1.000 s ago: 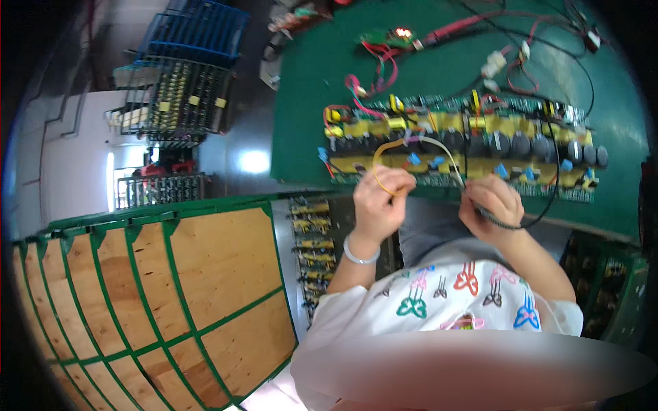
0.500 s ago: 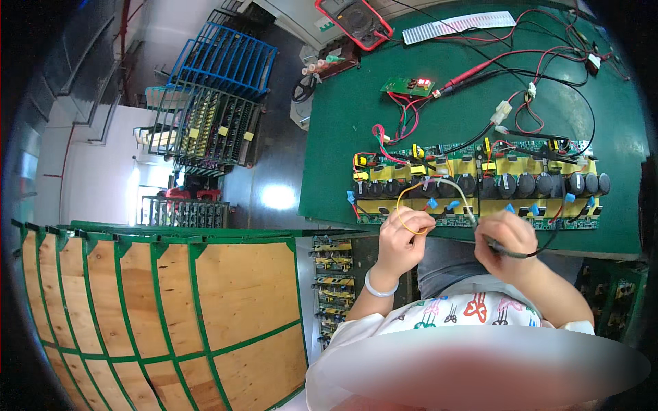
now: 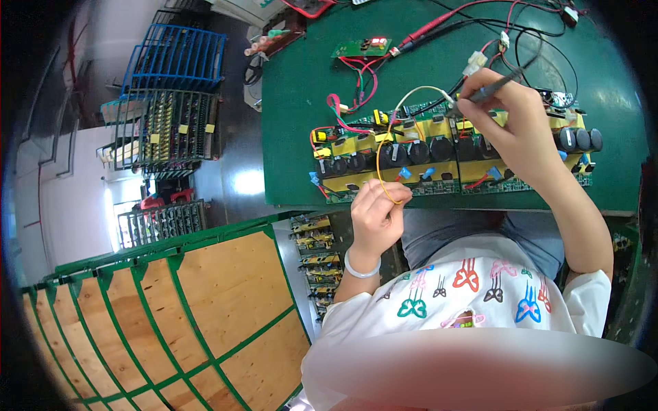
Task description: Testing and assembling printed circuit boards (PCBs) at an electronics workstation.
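Had this yellow-and-white wire (image 3: 378, 161) arcing from the left hand (image 3: 375, 214), pinched on its yellow stretch, up to the right hand (image 3: 517, 123), which gripped a dark pen-like tool (image 3: 502, 83). Looked light and floppy to me, best held near its ends. Circuit boards (image 3: 433, 129) lay just beyond the left hand.

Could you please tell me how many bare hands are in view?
2: the left hand, pinching a yellow wire by the near edge of the table, and the right hand, holding a dark lead over the circuit boards. Both show plainly.
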Demonstrator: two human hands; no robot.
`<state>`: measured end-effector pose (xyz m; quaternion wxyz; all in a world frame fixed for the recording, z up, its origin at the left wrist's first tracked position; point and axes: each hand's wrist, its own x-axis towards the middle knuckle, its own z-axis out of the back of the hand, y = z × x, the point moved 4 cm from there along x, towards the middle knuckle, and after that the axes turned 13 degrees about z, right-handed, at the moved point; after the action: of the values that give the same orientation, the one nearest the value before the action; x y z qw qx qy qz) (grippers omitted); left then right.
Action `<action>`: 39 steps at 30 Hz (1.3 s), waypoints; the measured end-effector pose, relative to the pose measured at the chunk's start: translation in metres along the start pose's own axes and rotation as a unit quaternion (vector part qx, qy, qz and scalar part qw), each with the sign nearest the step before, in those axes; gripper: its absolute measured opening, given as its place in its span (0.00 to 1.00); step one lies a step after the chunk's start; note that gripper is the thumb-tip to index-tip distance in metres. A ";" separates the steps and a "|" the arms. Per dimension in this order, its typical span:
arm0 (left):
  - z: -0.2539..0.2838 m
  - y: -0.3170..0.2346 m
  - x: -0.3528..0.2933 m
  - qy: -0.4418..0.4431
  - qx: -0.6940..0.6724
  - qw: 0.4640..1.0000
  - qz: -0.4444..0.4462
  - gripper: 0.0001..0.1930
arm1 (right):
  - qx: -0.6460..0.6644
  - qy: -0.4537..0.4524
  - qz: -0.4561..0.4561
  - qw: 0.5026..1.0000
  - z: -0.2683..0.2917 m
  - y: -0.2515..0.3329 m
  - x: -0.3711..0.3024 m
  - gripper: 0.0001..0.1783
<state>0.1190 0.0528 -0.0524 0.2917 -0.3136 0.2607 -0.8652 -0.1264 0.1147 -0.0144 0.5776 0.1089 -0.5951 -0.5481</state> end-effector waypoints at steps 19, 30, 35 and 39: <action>-0.001 0.004 0.001 0.011 -0.009 1.000 0.008 0.12 | -0.056 0.076 -0.050 0.994 -0.023 -0.028 0.014 0.06; 0.003 -0.001 0.004 0.010 -0.007 1.000 0.004 0.10 | -0.045 0.072 -0.079 0.993 -0.022 -0.025 0.018 0.07; 0.003 -0.001 0.002 0.009 -0.006 1.000 -0.007 0.10 | -0.031 0.055 -0.101 0.993 -0.022 -0.029 0.017 0.07; 0.002 0.001 0.002 0.012 -0.012 1.000 0.003 0.11 | -0.039 0.060 -0.107 0.992 -0.021 -0.029 0.016 0.06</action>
<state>0.1196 0.0506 -0.0512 0.2878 -0.3063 0.2758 -0.8645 -0.1294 0.0804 -0.0332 0.5539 0.1821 -0.5229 -0.6218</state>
